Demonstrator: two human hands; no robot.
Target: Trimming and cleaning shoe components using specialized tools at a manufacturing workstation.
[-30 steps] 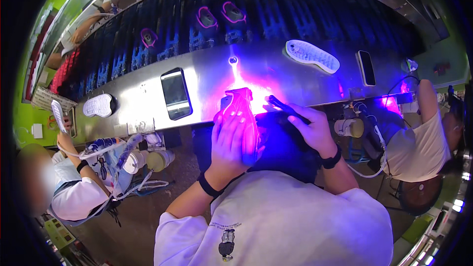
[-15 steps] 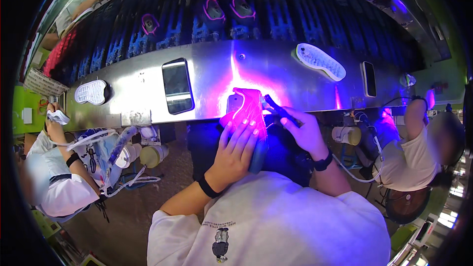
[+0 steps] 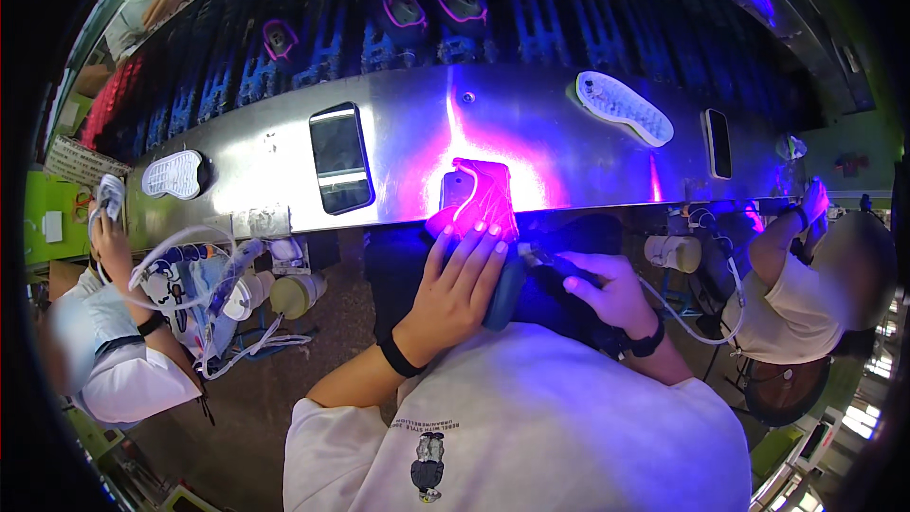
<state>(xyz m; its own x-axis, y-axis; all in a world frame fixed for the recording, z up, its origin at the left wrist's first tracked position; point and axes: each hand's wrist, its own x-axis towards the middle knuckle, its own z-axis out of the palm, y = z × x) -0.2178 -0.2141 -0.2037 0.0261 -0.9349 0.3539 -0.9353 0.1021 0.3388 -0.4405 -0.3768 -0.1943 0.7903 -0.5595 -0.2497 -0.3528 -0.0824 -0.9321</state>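
Observation:
A shoe upper, glowing pink under violet light, leans against the metal bench's near edge. Over its lower part lie the fingers of my left hand, wrapped on it and keeping it steady. A dark blue part of the shoe shows below the fingers. My right hand is closed round a dark-handled brush. The brush head points left toward the shoe and stands apart from it, below the bench edge. My palm hides part of the handle.
Several pink-edged shoes ride on the dark slatted conveyor beyond. White soles and two black phone-like slabs lie on the bench. Co-workers sit left and right. Pale buckets stand below the bench.
My right hand has drawn the brush away from the shoe, down and to the right. My left hand stays on the shoe. The shoes on the conveyor have shifted slightly left.

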